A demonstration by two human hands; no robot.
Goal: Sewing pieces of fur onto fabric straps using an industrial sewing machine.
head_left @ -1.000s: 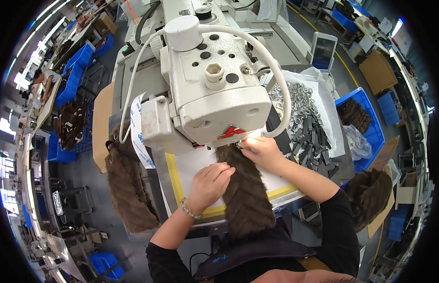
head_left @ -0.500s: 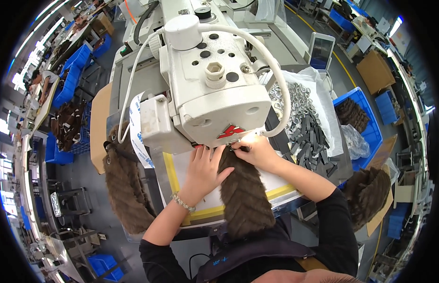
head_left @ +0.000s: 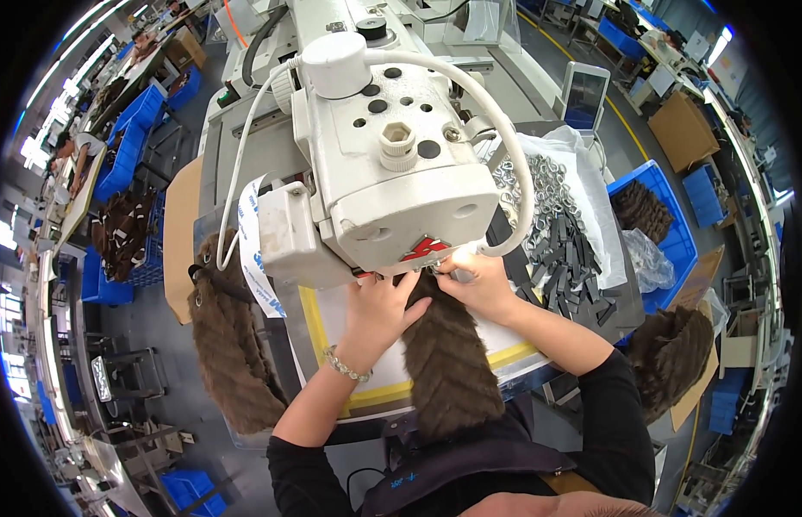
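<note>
A long brown fur strip [head_left: 452,370] runs from under the white sewing machine head [head_left: 409,202] back toward my lap. At its far end, on the left edge, lies my left hand [head_left: 379,308]. Its index finger and thumb are stretched apart on the fur, and the other fingertips are partly covered by the machine. My right hand [head_left: 480,289] is closed in a pinch beside the strip's far end, under the machine's lit front. Something small sits at its fingertips, too little to make out. The needle area is hidden by the machine head.
Metal rings [head_left: 543,185] and black strap pieces [head_left: 569,267] are heaped on the table's right side. Another fur piece [head_left: 233,353] lies at the left edge; more fur [head_left: 668,362] is at the right. A blue bin [head_left: 677,258] stands beyond.
My right fingers have drawn together into a pinch; the dark bit that showed by them is no longer plain. My left hand has shifted slightly, its fingers closer together. The fur strip stays nearly in place.
</note>
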